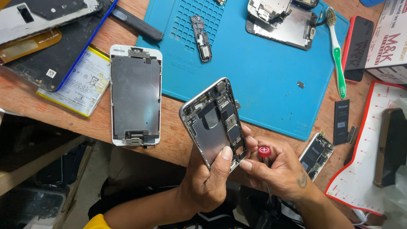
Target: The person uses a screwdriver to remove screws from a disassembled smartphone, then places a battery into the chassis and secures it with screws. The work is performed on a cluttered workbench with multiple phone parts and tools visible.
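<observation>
Left hand (pixel 207 180) closes around the lower end of an opened phone body (pixel 214 123), thumb pressed on its inner face, holding it tilted above the near edge of the tabletop (pixel 178 142). Far left on that wooden tabletop lie a dark panel with a blue rim (pixel 57 57) and a flat yellow-edged battery (pixel 80 87), and just beside them a white screen assembly (pixel 135 95) rests face down with its metal back plate showing. Behind the held phone spreads a blue work mat (pixel 263 80) carrying a small black part (pixel 201 38), another stripped screen unit (pixel 282 23) and a tiny loose piece (pixel 300 84). Right hand (pixel 282 171) pinches a red-capped screwdriver (pixel 264 152) between its fingertips, cap up, close against the phone's lower edge. Further right are a toothbrush (pixel 337 51), a slim black battery (pixel 341 122), a second opened phone (pixel 316 154) and a red-edged white mat (pixel 373 148). Judging by this, the phone is already open with screen and battery out, while boards and small parts remain inside. The screwdriver's shaft and tip are hidden behind the hand, so what it touches is unclear; the right-hand items are cut off.
</observation>
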